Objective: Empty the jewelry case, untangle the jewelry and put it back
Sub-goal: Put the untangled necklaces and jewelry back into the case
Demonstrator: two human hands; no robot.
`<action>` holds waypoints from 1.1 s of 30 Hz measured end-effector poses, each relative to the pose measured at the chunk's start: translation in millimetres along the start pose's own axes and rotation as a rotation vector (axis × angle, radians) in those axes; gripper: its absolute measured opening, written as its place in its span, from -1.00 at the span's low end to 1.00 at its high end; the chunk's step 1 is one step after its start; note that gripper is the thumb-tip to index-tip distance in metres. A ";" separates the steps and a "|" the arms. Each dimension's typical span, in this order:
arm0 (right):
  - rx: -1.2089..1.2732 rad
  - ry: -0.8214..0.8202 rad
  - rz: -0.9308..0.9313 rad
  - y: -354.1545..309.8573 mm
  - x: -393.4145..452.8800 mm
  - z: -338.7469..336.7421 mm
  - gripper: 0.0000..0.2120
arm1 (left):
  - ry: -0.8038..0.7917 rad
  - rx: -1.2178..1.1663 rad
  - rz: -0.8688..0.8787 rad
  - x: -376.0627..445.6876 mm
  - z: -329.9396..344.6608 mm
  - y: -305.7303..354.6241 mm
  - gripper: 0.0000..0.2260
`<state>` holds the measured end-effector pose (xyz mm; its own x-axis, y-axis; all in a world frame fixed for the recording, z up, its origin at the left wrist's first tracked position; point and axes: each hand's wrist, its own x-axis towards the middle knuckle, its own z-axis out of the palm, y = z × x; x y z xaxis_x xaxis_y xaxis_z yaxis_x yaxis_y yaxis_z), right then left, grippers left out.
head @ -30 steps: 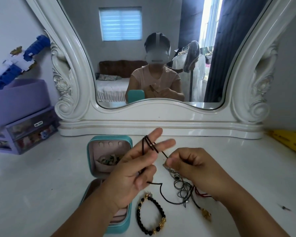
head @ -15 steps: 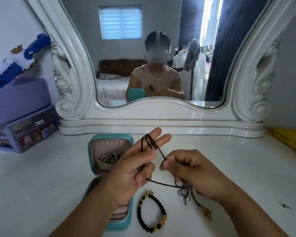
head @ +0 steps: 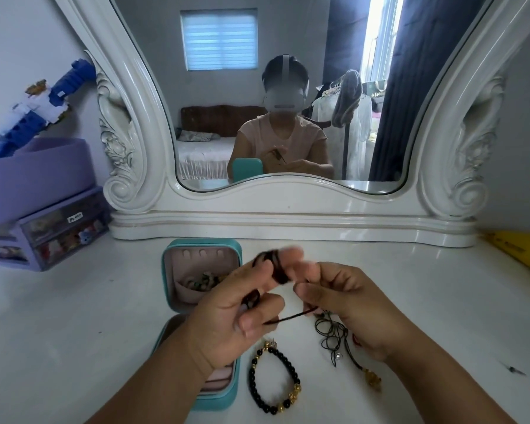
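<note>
Hands now closer, left hand (head: 239, 304) and right hand (head: 343, 304) each apparently pinching black cord (head: 288, 318).

head-worn view, facing forward and down, close over white tabletop (head: 74, 316)

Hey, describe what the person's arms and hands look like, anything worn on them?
Both forearms are bare, with no sleeves in view. The left hand and right hand show no gloves, rings, watch or bracelet. Fingernails are short and unpainted. The fingertips are motion-blurred.
</note>
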<state>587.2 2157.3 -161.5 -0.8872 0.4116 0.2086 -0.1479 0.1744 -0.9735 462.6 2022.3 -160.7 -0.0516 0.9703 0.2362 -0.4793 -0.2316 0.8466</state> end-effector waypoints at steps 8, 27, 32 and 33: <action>0.341 -0.202 0.073 -5.2 -2.2 15.4 -0.92 | -0.005 -0.026 -0.065 0.9 -4.5 -4.5 -0.47; 0.532 -0.058 0.148 -12.1 1.8 18.0 -0.85 | 0.104 0.098 -0.002 8.0 3.5 -9.0 -0.76; 0.400 -0.026 0.074 -15.9 2.2 21.8 -0.85 | 0.177 0.152 0.081 9.5 6.0 -8.5 -0.72; 0.314 0.001 0.068 -16.7 1.8 23.2 -0.86 | 0.203 0.162 0.098 9.4 5.6 -8.5 -0.71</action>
<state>577.9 2134.4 -147.0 -0.8993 0.4136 0.1421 -0.2164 -0.1384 -0.9664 471.1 2033.0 -162.9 -0.2730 0.9331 0.2340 -0.3174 -0.3170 0.8937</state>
